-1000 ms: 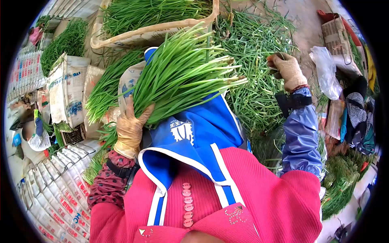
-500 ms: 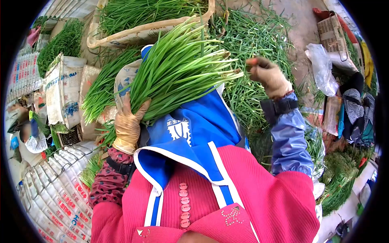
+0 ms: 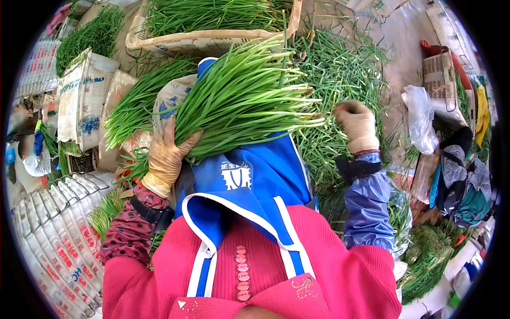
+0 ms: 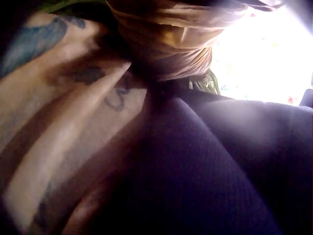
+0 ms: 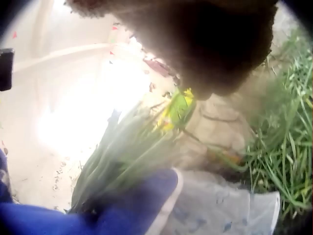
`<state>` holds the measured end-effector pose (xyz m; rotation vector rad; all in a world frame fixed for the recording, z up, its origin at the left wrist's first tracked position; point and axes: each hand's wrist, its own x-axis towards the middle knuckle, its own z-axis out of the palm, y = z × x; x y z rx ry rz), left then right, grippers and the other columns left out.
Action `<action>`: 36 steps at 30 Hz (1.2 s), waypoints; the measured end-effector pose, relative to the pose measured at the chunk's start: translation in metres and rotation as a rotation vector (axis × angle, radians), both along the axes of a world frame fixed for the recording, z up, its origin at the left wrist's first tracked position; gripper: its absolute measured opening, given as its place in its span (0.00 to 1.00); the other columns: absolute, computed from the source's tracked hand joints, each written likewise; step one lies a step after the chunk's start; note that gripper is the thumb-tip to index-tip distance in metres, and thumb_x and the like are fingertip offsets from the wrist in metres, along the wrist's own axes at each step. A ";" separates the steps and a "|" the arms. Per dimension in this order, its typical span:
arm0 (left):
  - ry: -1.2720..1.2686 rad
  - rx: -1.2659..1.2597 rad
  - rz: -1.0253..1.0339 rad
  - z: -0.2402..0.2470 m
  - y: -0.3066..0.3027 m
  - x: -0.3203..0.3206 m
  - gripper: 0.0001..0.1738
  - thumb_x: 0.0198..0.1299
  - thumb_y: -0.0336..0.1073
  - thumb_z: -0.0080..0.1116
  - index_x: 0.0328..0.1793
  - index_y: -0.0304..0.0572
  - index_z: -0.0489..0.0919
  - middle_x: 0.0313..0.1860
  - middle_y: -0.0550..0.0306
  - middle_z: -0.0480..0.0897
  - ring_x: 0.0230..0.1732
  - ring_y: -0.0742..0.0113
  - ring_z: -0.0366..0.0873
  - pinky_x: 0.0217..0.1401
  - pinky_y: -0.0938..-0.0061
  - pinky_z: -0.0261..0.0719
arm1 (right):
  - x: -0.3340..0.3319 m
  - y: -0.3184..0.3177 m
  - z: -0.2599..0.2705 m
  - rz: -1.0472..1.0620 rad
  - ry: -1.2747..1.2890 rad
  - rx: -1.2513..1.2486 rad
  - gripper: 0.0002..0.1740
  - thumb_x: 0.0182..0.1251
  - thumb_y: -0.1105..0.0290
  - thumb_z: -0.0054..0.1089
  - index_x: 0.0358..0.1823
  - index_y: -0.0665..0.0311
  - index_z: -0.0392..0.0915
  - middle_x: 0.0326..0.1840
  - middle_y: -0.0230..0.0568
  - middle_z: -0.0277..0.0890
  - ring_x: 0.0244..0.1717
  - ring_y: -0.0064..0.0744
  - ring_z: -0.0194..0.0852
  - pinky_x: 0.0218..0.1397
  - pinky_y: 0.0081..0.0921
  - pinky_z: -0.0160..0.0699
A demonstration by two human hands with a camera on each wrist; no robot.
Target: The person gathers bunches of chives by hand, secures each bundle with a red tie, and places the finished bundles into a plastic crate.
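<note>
A thick bunch of garlic chives (image 3: 239,98) lies across the lap over a blue apron (image 3: 265,159), pale root ends to the right. My left hand (image 3: 167,159), in a yellowish glove, grips the bunch at its leafy side, thumb and forefinger showing. The left wrist view has the glove (image 4: 171,39) dim at the top, beside printed plastic and dark cloth. My right hand (image 3: 358,127), in a tan glove, is off to the right of the root ends, fingers curled and blurred, with nothing showing in them. In the right wrist view it is a dark shape (image 5: 220,44) above the blurred leaves.
A crate of chives (image 3: 212,36) stands ahead. Loose leaf scraps (image 3: 340,69) cover the floor to the right. More chives (image 3: 143,101) lie left of the lap. Farther out are white crates (image 3: 87,98), a clear plastic bag (image 3: 421,119) and another chive heap (image 3: 430,260).
My right hand first swung in toward the root ends, then drew back slightly right and lower. The left hand keeps its hold on the bunch.
</note>
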<state>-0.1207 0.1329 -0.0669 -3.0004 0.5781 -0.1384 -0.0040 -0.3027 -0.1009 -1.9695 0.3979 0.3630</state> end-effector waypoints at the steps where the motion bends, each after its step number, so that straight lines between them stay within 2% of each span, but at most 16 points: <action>1: -0.004 -0.006 0.000 0.000 -0.001 0.002 0.35 0.58 0.31 0.59 0.67 0.88 0.75 0.64 0.40 0.70 0.60 0.34 0.73 0.58 0.50 0.79 | 0.010 -0.007 0.008 -0.088 0.004 0.087 0.10 0.61 0.76 0.65 0.43 0.66 0.85 0.32 0.32 0.83 0.29 0.22 0.76 0.35 0.18 0.76; 2: -0.005 -0.010 -0.002 0.001 -0.002 0.002 0.35 0.58 0.31 0.58 0.67 0.89 0.74 0.65 0.40 0.69 0.61 0.33 0.72 0.59 0.50 0.78 | 0.015 0.002 0.025 -0.154 -0.084 0.234 0.09 0.60 0.76 0.65 0.42 0.66 0.86 0.33 0.31 0.84 0.30 0.20 0.76 0.36 0.18 0.76; 4: 0.003 0.011 -0.006 0.004 -0.004 0.001 0.36 0.58 0.32 0.57 0.68 0.90 0.73 0.65 0.39 0.69 0.62 0.31 0.71 0.60 0.48 0.78 | 0.027 0.020 0.044 0.108 -0.191 0.176 0.13 0.62 0.69 0.64 0.47 0.66 0.85 0.48 0.42 0.83 0.43 0.31 0.81 0.47 0.27 0.79; 8: 0.008 0.065 0.001 0.011 -0.010 0.000 0.37 0.58 0.33 0.55 0.70 0.91 0.70 0.66 0.36 0.69 0.62 0.29 0.71 0.60 0.46 0.77 | 0.030 0.098 0.074 0.514 -0.337 -0.508 0.27 0.67 0.45 0.55 0.46 0.64 0.84 0.65 0.59 0.72 0.64 0.58 0.70 0.66 0.47 0.70; 9: 0.007 0.071 0.006 0.012 -0.011 -0.002 0.37 0.58 0.33 0.54 0.71 0.91 0.69 0.66 0.35 0.68 0.61 0.28 0.71 0.60 0.45 0.77 | 0.034 0.116 0.067 0.567 -0.284 -0.679 0.26 0.67 0.47 0.57 0.51 0.63 0.83 0.59 0.57 0.74 0.57 0.59 0.75 0.60 0.42 0.74; 13: 0.105 0.154 0.062 0.017 -0.013 -0.014 0.38 0.58 0.32 0.54 0.72 0.90 0.69 0.64 0.35 0.70 0.59 0.36 0.74 0.53 0.50 0.79 | 0.044 0.135 0.035 0.419 0.051 -0.250 0.23 0.64 0.52 0.57 0.46 0.64 0.84 0.55 0.57 0.78 0.58 0.56 0.76 0.62 0.42 0.73; 14: 0.107 0.177 0.065 0.019 -0.012 -0.015 0.38 0.58 0.33 0.54 0.72 0.90 0.68 0.64 0.36 0.69 0.57 0.39 0.75 0.50 0.51 0.80 | 0.042 0.132 0.023 0.357 0.019 -0.258 0.21 0.63 0.55 0.57 0.47 0.63 0.84 0.49 0.55 0.82 0.52 0.55 0.80 0.60 0.40 0.75; 19: 0.045 0.090 0.013 0.014 -0.004 -0.017 0.36 0.57 0.33 0.56 0.70 0.87 0.71 0.68 0.35 0.65 0.66 0.31 0.67 0.62 0.48 0.74 | 0.072 0.050 -0.005 0.190 0.069 -0.647 0.20 0.64 0.53 0.58 0.47 0.59 0.86 0.47 0.52 0.84 0.52 0.51 0.82 0.58 0.40 0.78; 23: 0.301 -0.052 0.051 0.033 -0.006 -0.010 0.40 0.48 0.35 0.67 0.70 0.81 0.74 0.72 0.34 0.62 0.71 0.28 0.61 0.70 0.43 0.65 | 0.093 0.028 0.022 0.298 -0.095 -0.839 0.29 0.65 0.53 0.59 0.60 0.66 0.77 0.56 0.56 0.81 0.56 0.48 0.80 0.60 0.35 0.76; 26: 0.605 -0.242 0.001 0.070 0.002 0.009 0.42 0.43 0.38 0.75 0.69 0.75 0.76 0.75 0.33 0.58 0.73 0.27 0.58 0.75 0.42 0.58 | 0.106 0.053 0.050 0.548 0.019 -0.118 0.31 0.62 0.56 0.66 0.61 0.71 0.75 0.53 0.46 0.82 0.54 0.31 0.77 0.59 0.27 0.74; 28: 0.809 -0.367 -0.040 0.090 0.024 0.029 0.38 0.44 0.42 0.77 0.67 0.68 0.79 0.76 0.29 0.58 0.75 0.27 0.56 0.78 0.47 0.55 | 0.107 0.080 0.049 0.642 0.020 0.069 0.29 0.63 0.59 0.67 0.61 0.71 0.76 0.53 0.43 0.82 0.52 0.28 0.77 0.58 0.26 0.74; 30: 0.934 -0.514 0.044 0.119 0.040 0.062 0.39 0.43 0.47 0.78 0.66 0.58 0.79 0.71 0.35 0.69 0.73 0.38 0.65 0.75 0.55 0.62 | 0.121 0.095 0.028 0.698 0.160 0.141 0.25 0.66 0.67 0.63 0.64 0.68 0.74 0.54 0.35 0.81 0.52 0.23 0.75 0.58 0.23 0.73; 31: 0.979 -0.630 0.142 0.129 0.043 0.077 0.40 0.44 0.49 0.78 0.68 0.55 0.78 0.69 0.38 0.73 0.72 0.44 0.67 0.74 0.58 0.65 | 0.120 0.097 0.016 0.549 0.243 0.361 0.24 0.66 0.67 0.64 0.62 0.67 0.76 0.53 0.34 0.81 0.49 0.23 0.77 0.55 0.24 0.76; 33: 0.694 -0.752 0.108 0.129 0.046 0.110 0.49 0.43 0.54 0.78 0.73 0.49 0.73 0.68 0.45 0.76 0.72 0.52 0.68 0.71 0.62 0.68 | 0.117 0.105 0.012 0.444 0.265 0.527 0.25 0.61 0.60 0.71 0.54 0.69 0.80 0.46 0.36 0.84 0.43 0.23 0.79 0.46 0.24 0.79; 35: 0.694 -0.954 0.258 0.102 0.032 0.138 0.66 0.39 0.73 0.71 0.80 0.45 0.59 0.71 0.40 0.71 0.72 0.50 0.68 0.73 0.59 0.65 | 0.112 0.113 0.018 0.342 0.318 0.535 0.23 0.60 0.63 0.72 0.53 0.70 0.81 0.45 0.36 0.84 0.41 0.23 0.80 0.45 0.24 0.80; 36: 0.774 -0.954 0.227 0.079 0.027 0.150 0.69 0.40 0.72 0.72 0.82 0.46 0.53 0.71 0.39 0.71 0.72 0.50 0.68 0.73 0.59 0.65 | 0.110 0.117 0.021 0.287 0.343 0.537 0.23 0.60 0.64 0.72 0.53 0.70 0.81 0.45 0.35 0.84 0.40 0.23 0.80 0.44 0.24 0.80</action>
